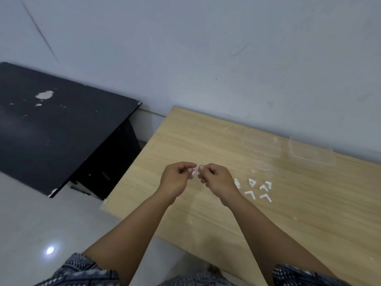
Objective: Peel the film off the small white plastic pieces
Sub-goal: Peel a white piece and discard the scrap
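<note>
A pale wooden table [288,223] stands against a grey wall [206,48], with a black table [51,124] to its left across a gap of tiled floor [31,223]. At the wooden table's far edge lie two clear plastic containers [261,145], side by side and nearly invisible against the wood. Nearer, a loose cluster of small white plastic pieces [256,189] lies flat on the table, just right of the right hand [216,178] and touching neither hand; the right hand is plainly the nearer one for the next pick. The left hand [177,178] and right hand meet at the fingertips above the table's left part, both curled in a pinch on one small piece [193,172] held between them. Blur hides its long axis, and whether film is already lifting cannot be told. Judged from this pose, the peel is under way: one hand steadies the piece while the other works at its film.
</note>
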Tool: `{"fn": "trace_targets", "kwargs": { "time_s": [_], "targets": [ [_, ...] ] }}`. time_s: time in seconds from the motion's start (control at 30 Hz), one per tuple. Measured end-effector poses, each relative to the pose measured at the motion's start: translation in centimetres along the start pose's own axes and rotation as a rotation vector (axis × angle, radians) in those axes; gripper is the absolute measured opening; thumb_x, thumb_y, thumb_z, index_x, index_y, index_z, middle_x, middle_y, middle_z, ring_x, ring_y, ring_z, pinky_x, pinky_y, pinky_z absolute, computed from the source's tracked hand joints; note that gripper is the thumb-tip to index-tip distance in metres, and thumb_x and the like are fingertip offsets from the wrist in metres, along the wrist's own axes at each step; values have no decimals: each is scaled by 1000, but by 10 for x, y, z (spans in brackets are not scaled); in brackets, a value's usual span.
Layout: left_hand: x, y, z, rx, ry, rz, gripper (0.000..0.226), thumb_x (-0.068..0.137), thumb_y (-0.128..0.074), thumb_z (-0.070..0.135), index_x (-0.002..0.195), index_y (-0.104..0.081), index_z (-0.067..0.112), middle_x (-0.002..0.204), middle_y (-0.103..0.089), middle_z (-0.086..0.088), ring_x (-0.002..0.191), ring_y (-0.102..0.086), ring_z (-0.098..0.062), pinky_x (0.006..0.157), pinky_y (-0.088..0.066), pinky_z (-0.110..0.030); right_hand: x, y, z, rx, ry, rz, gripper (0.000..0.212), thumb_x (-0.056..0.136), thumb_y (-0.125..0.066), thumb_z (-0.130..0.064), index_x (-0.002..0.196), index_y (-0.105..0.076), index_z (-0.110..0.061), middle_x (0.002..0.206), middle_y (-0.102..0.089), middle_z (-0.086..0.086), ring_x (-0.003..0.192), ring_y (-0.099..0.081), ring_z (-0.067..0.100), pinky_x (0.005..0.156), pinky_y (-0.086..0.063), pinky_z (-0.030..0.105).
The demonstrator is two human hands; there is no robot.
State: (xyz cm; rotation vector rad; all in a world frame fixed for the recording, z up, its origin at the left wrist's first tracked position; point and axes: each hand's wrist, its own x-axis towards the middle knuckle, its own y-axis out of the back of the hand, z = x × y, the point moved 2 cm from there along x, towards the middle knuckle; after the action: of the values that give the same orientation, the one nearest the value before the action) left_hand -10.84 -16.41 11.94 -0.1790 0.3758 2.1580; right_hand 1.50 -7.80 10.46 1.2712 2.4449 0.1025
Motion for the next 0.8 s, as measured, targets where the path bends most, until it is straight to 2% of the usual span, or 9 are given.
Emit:
{"fn": "trace_targets", "kwargs": {
  "time_s": [0.07, 0.23, 0.4, 0.67, 0.8],
  "targets": [
    [-7, 23, -4, 1, -4, 12, 20, 95, -57, 7, 105, -72, 16, 91, -73, -1, 74, -65, -4, 67, -48, -13, -5, -21, -6, 51, -21, -35, 22, 95, -62, -32, 88, -72, -15, 81, -75, -1, 68, -65, 6, 69, -51, 29],
    [-27, 86, -22, -25, 10, 81, 20, 94, -60, 12, 109, -70, 20, 93, -73, -2, 84, -67, -12, 76, -50, -21, -20, -80, -22, 156, -94, -187, 15, 95, -64, -28, 90, -71, -15, 81, -75, -1, 69, -65, 11, 67, -48, 26],
    [-46, 140, -39, -53, 46, 156, 19, 92, -64, 16, 109, -70, 21, 94, -74, 2, 85, -68, -9, 75, -49, -21, -35, -136, -31, 190, -110, -276, 12, 93, -66, -26, 91, -72, -16, 82, -75, 0, 71, -63, 11, 66, -47, 25],
    [-83, 239, -74, -127, 97, 281, 20, 93, -63, 18, 112, -69, 22, 100, -71, 3, 93, -66, -11, 83, -54, -28, -65, -240, -48, 126, -97, -403, 10, 91, -70, -27, 88, -76, -19, 88, -76, 3, 80, -64, 15, 73, -49, 29],
    [-95, 277, -90, -201, 147, 333, 19, 96, -59, 21, 112, -69, 19, 102, -71, 2, 93, -68, -10, 71, -54, -18, -74, -280, -55, 90, -59, -462, 9, 91, -70, -26, 94, -77, -22, 91, -77, 1, 83, -65, 15, 75, -50, 29]
  ]
}}
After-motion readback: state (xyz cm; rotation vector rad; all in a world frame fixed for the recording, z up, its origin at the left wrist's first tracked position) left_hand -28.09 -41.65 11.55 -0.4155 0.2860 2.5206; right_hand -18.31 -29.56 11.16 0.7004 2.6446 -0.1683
